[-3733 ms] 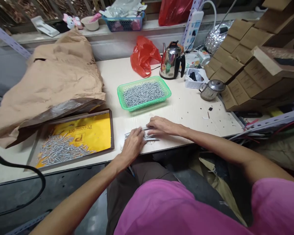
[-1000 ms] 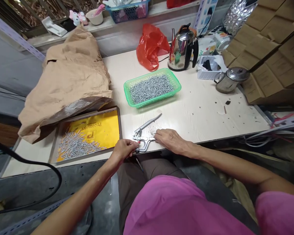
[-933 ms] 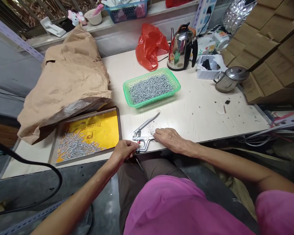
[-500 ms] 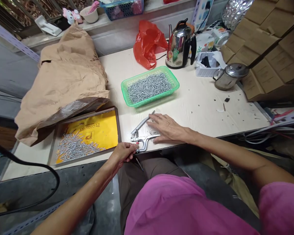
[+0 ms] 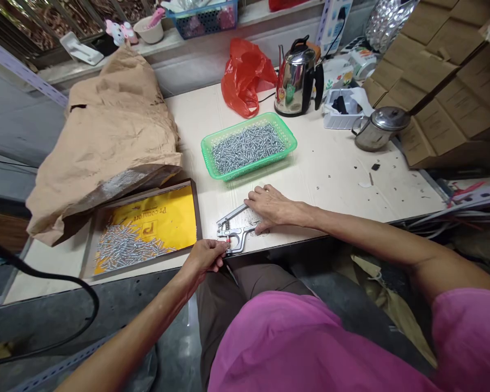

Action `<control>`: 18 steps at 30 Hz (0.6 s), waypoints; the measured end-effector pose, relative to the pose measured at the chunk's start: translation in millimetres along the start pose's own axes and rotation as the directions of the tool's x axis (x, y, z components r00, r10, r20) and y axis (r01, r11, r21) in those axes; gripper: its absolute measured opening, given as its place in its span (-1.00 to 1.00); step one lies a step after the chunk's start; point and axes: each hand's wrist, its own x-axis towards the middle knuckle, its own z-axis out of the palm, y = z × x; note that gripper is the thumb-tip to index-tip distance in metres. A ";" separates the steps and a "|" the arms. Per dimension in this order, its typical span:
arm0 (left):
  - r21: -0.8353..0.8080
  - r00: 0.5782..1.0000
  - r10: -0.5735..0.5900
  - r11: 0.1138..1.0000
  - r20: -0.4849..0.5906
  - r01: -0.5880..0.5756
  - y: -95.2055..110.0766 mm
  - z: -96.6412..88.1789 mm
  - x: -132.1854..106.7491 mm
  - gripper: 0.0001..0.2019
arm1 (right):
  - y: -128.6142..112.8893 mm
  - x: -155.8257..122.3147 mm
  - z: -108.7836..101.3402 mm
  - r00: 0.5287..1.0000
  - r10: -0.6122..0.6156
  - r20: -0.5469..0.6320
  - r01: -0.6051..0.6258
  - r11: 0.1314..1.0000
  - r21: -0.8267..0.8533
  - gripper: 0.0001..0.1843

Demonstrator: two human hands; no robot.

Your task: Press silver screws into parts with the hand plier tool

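A metal hand press tool [image 5: 230, 231] lies near the table's front edge. My right hand [image 5: 269, 207] lies over its two long handles, fingers curled down on them. My left hand [image 5: 207, 256] sits at the table edge, fingertips pinched at the tool's jaw; what they pinch is too small to make out. A green basket [image 5: 289, 139] full of small silver metal pieces stands just beyond the tool. Left of it, a shallow brown tray with a yellow sheet [image 5: 167, 215] holds a heap of similar silver pieces.
A crumpled brown paper sack [image 5: 114, 120] lies at the back left. A red plastic bag [image 5: 243, 76], a steel kettle [image 5: 296, 81], a white box [image 5: 338, 106] and a steel pot [image 5: 375, 130] stand at the back. Cardboard boxes [image 5: 445, 92] are stacked on the right.
My right hand moved from the table beside the tool up onto its raised handle and pressed it down. My left hand stayed pinched at the jaw.
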 end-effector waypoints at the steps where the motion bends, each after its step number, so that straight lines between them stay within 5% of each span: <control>1: 0.012 1.000 0.003 1.000 -0.002 -0.003 -0.1 -0.1 -1.6 -0.57 | -1.1 -1.0 0.0 1.000 0.005 0.003 -0.005 1.000 -0.002 -0.33; 3: 0.118 0.998 0.044 0.992 -0.041 -0.039 -1.0 0.0 -6.3 -0.59 | -3.5 -3.3 -0.6 1.000 0.011 0.008 -0.011 1.000 -0.005 -0.42; 5: 0.340 0.964 0.221 0.927 -0.151 -0.159 -1.6 1.8 -11.5 -0.64 | -6.3 -5.5 -1.9 1.000 0.016 0.014 -0.016 1.000 -0.002 -0.48; 7: 0.589 0.846 0.498 0.747 -0.190 -0.308 -0.6 6.4 -14.0 -0.71 | -9.2 -7.4 -3.2 1.000 0.025 0.019 -0.025 1.000 0.007 -0.51; 9: 0.745 0.696 0.712 0.512 -0.089 -0.428 3.4 13.7 -11.0 -0.77 | -12.0 -8.9 -3.7 0.999 0.038 0.018 -0.038 0.999 0.013 -0.52; 12: 0.824 0.565 0.817 0.240 0.113 -0.512 14.9 25.7 3.1 -0.72 | -14.6 -11.2 -2.6 0.999 0.049 0.003 -0.049 0.999 0.022 -0.52; 14: 0.840 0.546 0.816 0.153 0.190 -0.520 23.7 30.8 14.6 -0.60 | -14.7 -13.2 -1.6 0.999 0.053 -0.006 -0.053 0.998 0.038 -0.49; 18: 0.863 0.586 0.762 0.072 0.275 -0.500 38.4 30.8 29.0 -0.47 | -12.6 -17.2 -3.4 0.996 0.089 0.012 -0.090 0.994 0.061 -0.32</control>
